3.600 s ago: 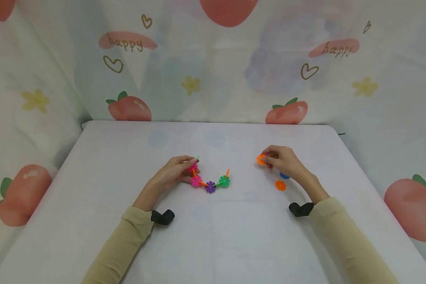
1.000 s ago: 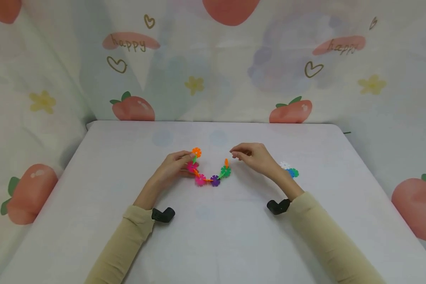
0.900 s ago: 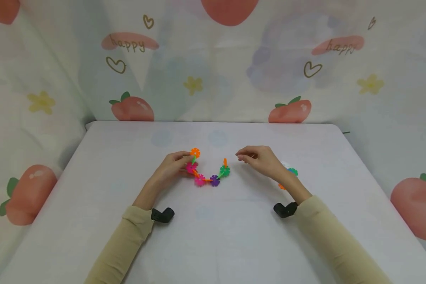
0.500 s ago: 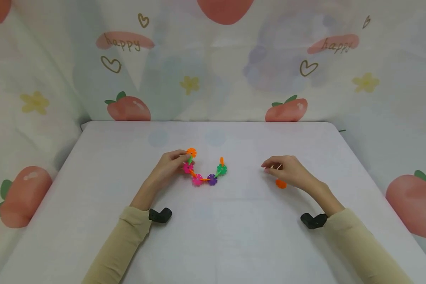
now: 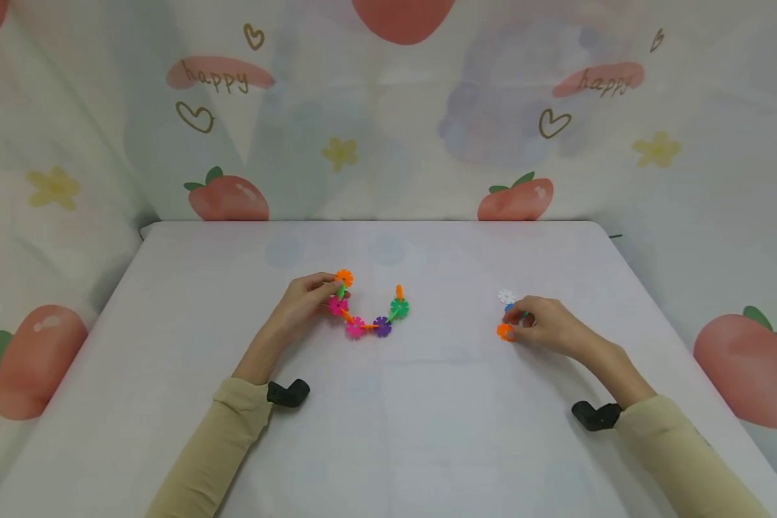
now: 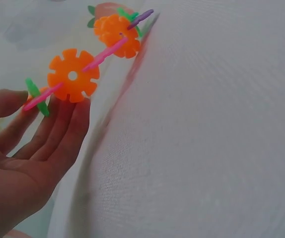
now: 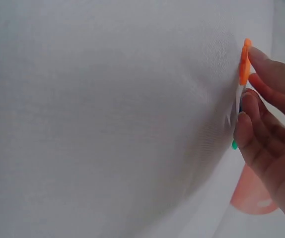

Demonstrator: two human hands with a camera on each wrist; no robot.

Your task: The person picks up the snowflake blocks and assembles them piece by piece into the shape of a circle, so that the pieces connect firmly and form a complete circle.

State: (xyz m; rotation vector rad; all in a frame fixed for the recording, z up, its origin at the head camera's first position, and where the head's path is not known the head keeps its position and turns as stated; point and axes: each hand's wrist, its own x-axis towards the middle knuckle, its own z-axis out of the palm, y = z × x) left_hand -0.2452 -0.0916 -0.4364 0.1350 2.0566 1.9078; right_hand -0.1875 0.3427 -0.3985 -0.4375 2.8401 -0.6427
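My left hand (image 5: 307,298) holds a curved chain of slotted plastic snowflake discs. In the left wrist view, thumb and fingers pinch its end by a green disc (image 6: 37,96), beside an orange disc (image 6: 73,76). The chain runs on through pink discs (image 5: 355,328), a purple disc (image 5: 382,326) and a green disc to an upright orange disc (image 5: 398,292). At the right, my right hand (image 5: 547,324) has thumb and forefinger on a loose orange disc (image 5: 504,332) at the table surface. Its fingers partly cover a blue disc (image 5: 509,307) and a green one.
A white snowflake disc (image 5: 507,296) lies just beyond the right hand on the white-covered table (image 5: 427,424). Printed cloth (image 5: 388,129) hangs behind the table's far edge and at both sides. A black wrist camera (image 5: 596,416) sits on each forearm.
An orange disc the right hand carried earlier now sits on the chain's left end. The right hand has moved from beside the chain rightward to the loose discs. The left hand keeps its hold.
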